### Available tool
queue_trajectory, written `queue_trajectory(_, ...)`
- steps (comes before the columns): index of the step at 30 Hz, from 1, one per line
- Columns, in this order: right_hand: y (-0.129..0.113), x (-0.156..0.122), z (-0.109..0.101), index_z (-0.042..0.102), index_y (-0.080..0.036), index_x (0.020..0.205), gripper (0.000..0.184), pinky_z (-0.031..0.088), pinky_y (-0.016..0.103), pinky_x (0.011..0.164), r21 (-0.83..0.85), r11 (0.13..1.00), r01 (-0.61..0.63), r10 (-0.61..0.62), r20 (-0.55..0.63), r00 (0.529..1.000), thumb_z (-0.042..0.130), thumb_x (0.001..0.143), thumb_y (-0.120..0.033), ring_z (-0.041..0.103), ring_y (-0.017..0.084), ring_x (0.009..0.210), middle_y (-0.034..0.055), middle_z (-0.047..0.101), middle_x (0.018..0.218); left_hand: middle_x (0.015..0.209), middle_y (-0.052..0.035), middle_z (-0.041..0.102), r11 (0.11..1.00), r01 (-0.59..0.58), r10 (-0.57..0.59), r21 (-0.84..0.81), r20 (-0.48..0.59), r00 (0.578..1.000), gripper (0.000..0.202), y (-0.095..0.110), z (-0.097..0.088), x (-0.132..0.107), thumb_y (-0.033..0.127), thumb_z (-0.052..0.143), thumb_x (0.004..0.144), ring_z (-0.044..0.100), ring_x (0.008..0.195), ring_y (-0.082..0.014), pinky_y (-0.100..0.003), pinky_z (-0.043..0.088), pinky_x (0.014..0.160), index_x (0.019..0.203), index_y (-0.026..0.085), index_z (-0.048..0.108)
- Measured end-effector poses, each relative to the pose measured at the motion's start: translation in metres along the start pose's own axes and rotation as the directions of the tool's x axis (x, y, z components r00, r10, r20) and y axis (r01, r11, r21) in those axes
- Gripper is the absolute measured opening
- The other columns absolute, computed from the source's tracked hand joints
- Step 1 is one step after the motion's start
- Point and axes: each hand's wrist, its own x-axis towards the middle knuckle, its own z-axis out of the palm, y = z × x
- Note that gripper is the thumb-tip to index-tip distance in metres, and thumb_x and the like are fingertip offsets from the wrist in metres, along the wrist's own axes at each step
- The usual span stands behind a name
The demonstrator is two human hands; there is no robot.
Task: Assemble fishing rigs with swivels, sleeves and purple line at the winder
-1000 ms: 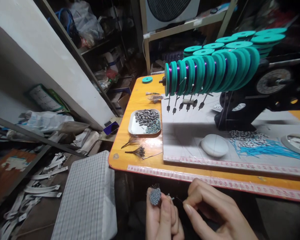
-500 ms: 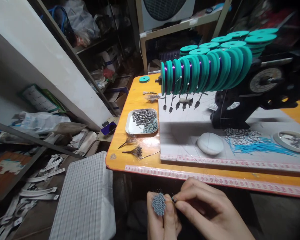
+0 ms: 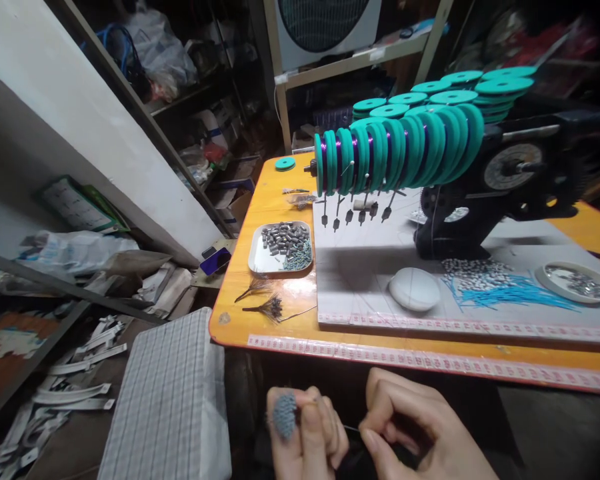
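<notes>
At the bottom of the view my left hand is closed around a bundle of thin blue-grey-tipped pieces, their ends packed together and facing up. To its right, my right hand pinches a thin line between thumb and forefinger. The line spans the gap from the right fingertips towards the left fingers; its far end is hidden there. Both hands are in front of the table edge, below the pink measuring tape.
On the orange table are a white tray of grey metal pieces, dark bristly bundles, a white domed object, blue strips and a round dish. A black machine carries green spools.
My hands have moved apart, the left one leftwards with the bundle. A thin line now shows between them, where the fingers nearly met around a small dark piece. The view has shifted slightly.
</notes>
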Motion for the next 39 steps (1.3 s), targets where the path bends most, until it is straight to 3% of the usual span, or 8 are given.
queue_trajectory(2, 0.000, -0.003, -0.012, 0.047, -0.021, 0.064, 0.024, 0.041, 0.017, 0.046, -0.018, 1.000, 0.017, -0.018, -0.077, 0.997, 0.058, 0.084, -0.017, 0.049, 0.010, 0.053, -0.0039, 0.046, 0.063, 0.051, 0.0096, 0.022, 0.983, -0.176, 0.175, -0.044, -0.020, 0.984, 0.049, 0.013, -0.005, 0.013, 0.042, 0.069, 0.085, 0.017, 0.040, -0.0044, -0.014, 0.023, 0.035, 0.057, 0.019, 0.037)
queue_trajectory(4, -0.003, -0.002, -0.022, 0.049, -0.022, 0.068, 0.022, 0.042, 0.018, 0.048, -0.024, 0.999, 0.022, -0.024, -0.083, 0.996, 0.055, 0.089, -0.021, 0.048, 0.010, 0.054, -0.0039, 0.046, 0.065, 0.052, 0.0090, 0.023, 0.977, -0.211, 0.211, -0.020, -0.002, 0.977, 0.044, 0.016, -0.011, 0.019, 0.038, 0.063, 0.091, 0.019, 0.042, -0.0048, -0.014, 0.028, 0.036, 0.058, 0.018, 0.040)
queue_trajectory(6, -0.008, 0.002, -0.026, 0.053, -0.022, 0.071, 0.022, 0.042, 0.019, 0.048, -0.025, 0.999, 0.023, -0.024, -0.027, 0.999, 0.053, 0.092, -0.024, 0.049, 0.011, 0.055, -0.0030, 0.049, 0.066, 0.051, 0.0089, 0.032, 1.000, 0.010, -0.015, 0.026, 0.195, 0.981, 0.038, 0.009, -0.016, 0.018, 0.042, 0.063, 0.090, 0.020, 0.039, -0.0024, -0.012, 0.026, 0.034, 0.064, 0.018, 0.050)
queue_trajectory(10, -0.014, 0.010, -0.019, 0.053, -0.021, 0.070, 0.023, 0.044, 0.020, 0.049, -0.069, 0.997, 0.044, -0.043, 0.023, 0.999, 0.050, 0.093, -0.023, 0.054, 0.012, 0.057, -0.0010, 0.053, 0.067, 0.059, 0.0041, 0.051, 0.925, 0.364, -0.374, 0.110, 0.436, 0.819, 0.031, -0.008, -0.015, 0.008, 0.049, 0.067, 0.086, 0.035, 0.042, -0.0027, -0.011, 0.033, 0.036, 0.089, 0.019, 0.064)
queue_trajectory(15, -0.012, 0.008, -0.011, 0.062, -0.020, 0.076, 0.017, 0.047, 0.023, 0.054, -0.180, 0.976, 0.122, -0.122, 0.013, 0.992, 0.054, 0.091, -0.017, 0.057, 0.013, 0.062, 0.0005, 0.056, 0.069, 0.066, 0.0028, 0.054, 0.884, 0.457, -0.369, -0.093, 0.461, 0.807, 0.021, -0.011, -0.014, 0.004, 0.038, 0.070, 0.086, 0.036, 0.047, -0.0034, -0.009, 0.032, 0.036, 0.079, 0.019, 0.063)
queue_trajectory(18, -0.011, 0.006, -0.010, 0.065, -0.020, 0.078, 0.016, 0.047, 0.022, 0.054, -0.192, 0.969, 0.159, -0.162, -0.001, 0.987, 0.055, 0.090, -0.014, 0.058, 0.013, 0.062, 0.0004, 0.057, 0.069, 0.057, 0.0053, 0.044, 0.831, 0.536, -0.398, -0.150, 0.514, 0.760, 0.017, -0.012, -0.017, 0.003, 0.036, 0.066, 0.089, 0.029, 0.046, -0.0049, -0.011, 0.032, 0.038, 0.081, 0.021, 0.063)
queue_trajectory(25, -0.012, 0.007, -0.007, 0.065, -0.018, 0.075, 0.018, 0.047, 0.022, 0.053, -0.186, 0.969, 0.164, -0.163, 0.017, 0.986, 0.055, 0.090, -0.015, 0.059, 0.012, 0.060, 0.0009, 0.057, 0.068, 0.050, 0.0100, 0.027, 0.774, 0.614, -0.467, -0.152, 0.517, 0.717, 0.020, -0.013, -0.017, -0.001, 0.037, 0.070, 0.087, 0.020, 0.043, -0.0031, -0.010, 0.025, 0.040, 0.083, 0.020, 0.061)
queue_trajectory(39, -0.013, 0.003, -0.008, 0.064, -0.019, 0.076, 0.018, 0.047, 0.023, 0.053, -0.172, 0.970, 0.170, -0.169, 0.022, 0.985, 0.054, 0.090, -0.014, 0.058, 0.012, 0.061, 0.0008, 0.057, 0.068, 0.049, 0.0107, 0.027, 0.768, 0.631, -0.515, -0.110, 0.478, 0.711, 0.026, -0.010, -0.015, -0.004, 0.041, 0.075, 0.082, 0.018, 0.042, -0.0036, -0.010, 0.024, 0.037, 0.084, 0.021, 0.059)
